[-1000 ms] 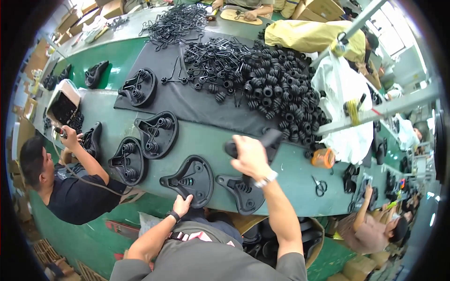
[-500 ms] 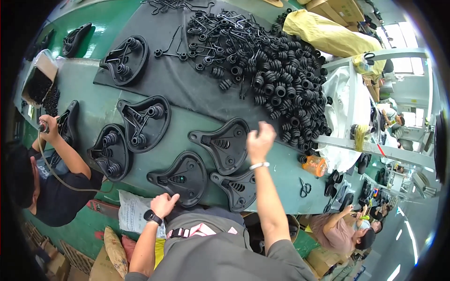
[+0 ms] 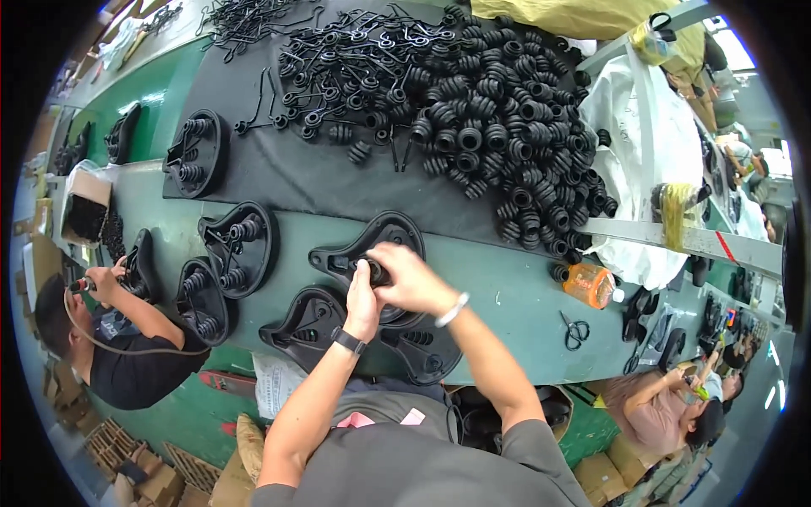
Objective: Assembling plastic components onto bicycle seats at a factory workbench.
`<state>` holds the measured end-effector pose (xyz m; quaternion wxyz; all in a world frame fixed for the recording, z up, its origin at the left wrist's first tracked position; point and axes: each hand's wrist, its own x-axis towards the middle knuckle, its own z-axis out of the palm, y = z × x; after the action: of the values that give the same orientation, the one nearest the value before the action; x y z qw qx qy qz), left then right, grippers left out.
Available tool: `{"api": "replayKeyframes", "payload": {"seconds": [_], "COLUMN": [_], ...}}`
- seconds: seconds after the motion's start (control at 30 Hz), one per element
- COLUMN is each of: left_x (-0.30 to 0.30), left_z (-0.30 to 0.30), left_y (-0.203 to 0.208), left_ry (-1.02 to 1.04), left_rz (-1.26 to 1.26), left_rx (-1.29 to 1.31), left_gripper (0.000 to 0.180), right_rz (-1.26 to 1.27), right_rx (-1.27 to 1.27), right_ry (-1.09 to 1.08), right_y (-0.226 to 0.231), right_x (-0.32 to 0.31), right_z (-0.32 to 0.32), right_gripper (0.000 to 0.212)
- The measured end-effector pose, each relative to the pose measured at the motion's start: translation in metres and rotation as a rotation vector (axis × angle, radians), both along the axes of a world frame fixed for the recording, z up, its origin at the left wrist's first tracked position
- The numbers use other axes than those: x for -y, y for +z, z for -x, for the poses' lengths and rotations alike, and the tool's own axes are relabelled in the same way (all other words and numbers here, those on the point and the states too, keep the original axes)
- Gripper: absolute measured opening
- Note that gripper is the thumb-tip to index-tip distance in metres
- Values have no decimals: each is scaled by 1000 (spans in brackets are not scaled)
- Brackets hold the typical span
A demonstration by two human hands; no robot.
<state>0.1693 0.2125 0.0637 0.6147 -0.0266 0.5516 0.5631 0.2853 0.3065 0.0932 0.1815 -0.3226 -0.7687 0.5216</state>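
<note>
My left hand and my right hand meet above a black bicycle saddle base lying underside up. Between them is a small dark round piece that resembles the ribbed rubber sleeves in the pile; fingers cover most of it. Both hands are closed around it. Two more saddle bases, one on the left and one on the right, lie nearest my body, partly behind my forearms.
Behind my hands, a black mat carries a heap of ribbed sleeves and bent wire frames. Scissors and an orange bottle lie right. Saddle bases with parts fitted stand left, near a co-worker holding a tool.
My right hand has come back from beside the sleeve pile, and my left hand has risen from the table's near edge. They now meet around a dark piece. The view has shifted.
</note>
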Motion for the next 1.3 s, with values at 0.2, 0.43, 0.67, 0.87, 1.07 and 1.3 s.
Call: {"api": "replayKeyframes", "payload": {"seconds": [0.2, 0.43, 0.67, 0.87, 1.07, 1.3], "left_x": [29, 57, 48, 46, 42, 38], "left_z": [25, 34, 2, -5, -5, -1], "left_y": [18, 8, 9, -20, -10, -4], "left_ry": [-101, -148, -652, -882, -987, -1110], "left_rz": [14, 108, -78, -192, -133, -173], "left_rx": [178, 16, -1007, -1306, -1359, -1351], "left_gripper": [55, 49, 42, 39, 48, 63], "right_rz": [-936, -649, -338, -354, -352, -182], "right_rx": [606, 89, -6, 132, 119, 136], "right_ry": [-513, -586, -226, -254, -217, -422], "right_y": [-21, -24, -40, -75, -77, -30], "right_x": [-179, -155, -23, -12, -10, -16], "right_z": [-70, -60, -29, -21, -28, -36], "right_gripper": [52, 45, 54, 61, 61, 56]}}
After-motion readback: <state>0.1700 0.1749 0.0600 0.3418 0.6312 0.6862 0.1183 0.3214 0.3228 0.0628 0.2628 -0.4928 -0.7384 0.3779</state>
